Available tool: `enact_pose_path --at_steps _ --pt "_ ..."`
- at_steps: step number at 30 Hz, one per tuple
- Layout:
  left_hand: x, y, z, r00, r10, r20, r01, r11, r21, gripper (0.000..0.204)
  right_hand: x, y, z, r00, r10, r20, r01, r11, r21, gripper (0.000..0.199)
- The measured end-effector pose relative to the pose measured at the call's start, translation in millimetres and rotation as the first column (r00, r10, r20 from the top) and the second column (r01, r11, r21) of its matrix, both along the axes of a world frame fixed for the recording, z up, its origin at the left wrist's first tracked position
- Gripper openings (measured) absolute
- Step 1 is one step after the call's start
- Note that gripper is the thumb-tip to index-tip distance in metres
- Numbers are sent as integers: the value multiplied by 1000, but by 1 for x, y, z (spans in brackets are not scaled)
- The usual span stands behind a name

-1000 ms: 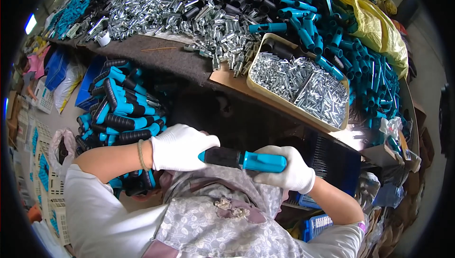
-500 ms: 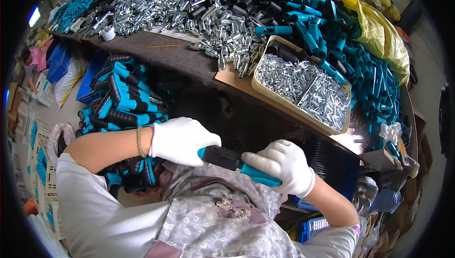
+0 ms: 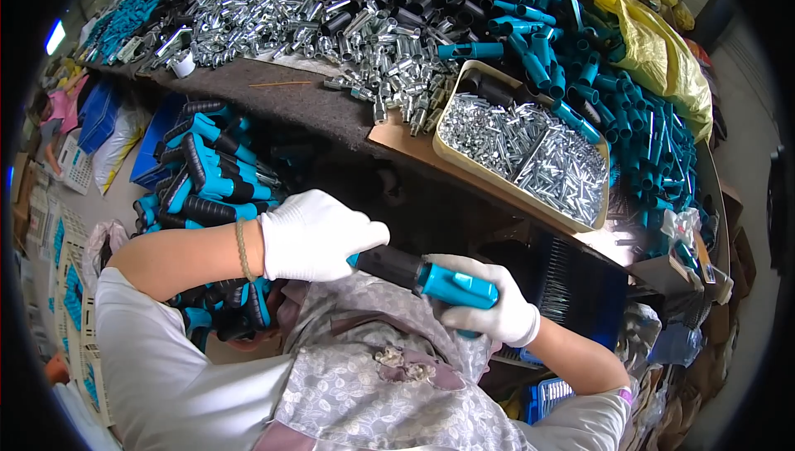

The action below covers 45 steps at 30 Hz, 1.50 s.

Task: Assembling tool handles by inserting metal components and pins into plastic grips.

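Observation:
A teal-and-black plastic tool body (image 3: 457,285) is held between my two white-gloved hands, slanting down to the right in front of my apron. My left hand (image 3: 310,237) is closed round its left end, where a bit of teal shows by the fingers. A black sleeve (image 3: 389,266) spans the gap between the hands. My right hand (image 3: 512,312) grips the teal end from beneath, leaving its upper face exposed. Some right fingers are hidden behind the tool. Close beyond my left forearm lies a heap of teal pistol-shaped tools (image 3: 211,165) with black ribbed grips.
On the bench (image 3: 273,86) ahead lie heaped metal fittings (image 3: 248,12), black sleeves and teal housings (image 3: 638,132). A cream tray (image 3: 451,149) of small metal pins sits at its near edge. A yellow sack (image 3: 662,53) is at the right; blue crates (image 3: 551,397) stand below.
My right hand has shifted its hold from over the teal end to beneath it, so more of the teal part shows. My left hand keeps its grip with little movement.

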<state>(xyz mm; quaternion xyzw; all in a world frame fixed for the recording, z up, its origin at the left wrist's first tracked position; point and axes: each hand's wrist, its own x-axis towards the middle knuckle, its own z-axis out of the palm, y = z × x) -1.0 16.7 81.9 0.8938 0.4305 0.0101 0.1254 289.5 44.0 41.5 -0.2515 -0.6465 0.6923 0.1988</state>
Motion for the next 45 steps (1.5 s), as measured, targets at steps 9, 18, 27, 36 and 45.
enact_pose_path --at_steps 9,18,27,36,45 --pt "-4 23 25 988 -140 -60 146 766 626 31 -13 -17 6 957 -80 -278 -53 897 -438 93" --pt "-7 17 19 1000 13 -9 -8 900 435 17 -14 -14 1 943 -253 -215 96 827 -554 91" --pt "7 -12 -15 998 23 60 -18 997 -71 24 -4 9 -9 646 -648 -404 720 692 42 64" --pt "-7 -20 -53 984 -69 163 47 990 136 29 -14 -4 -6 714 -537 -449 683 676 276 43" --pt "-3 -26 -63 964 -16 267 -16 993 119 26 -19 7 -2 797 -373 -475 584 676 449 44"
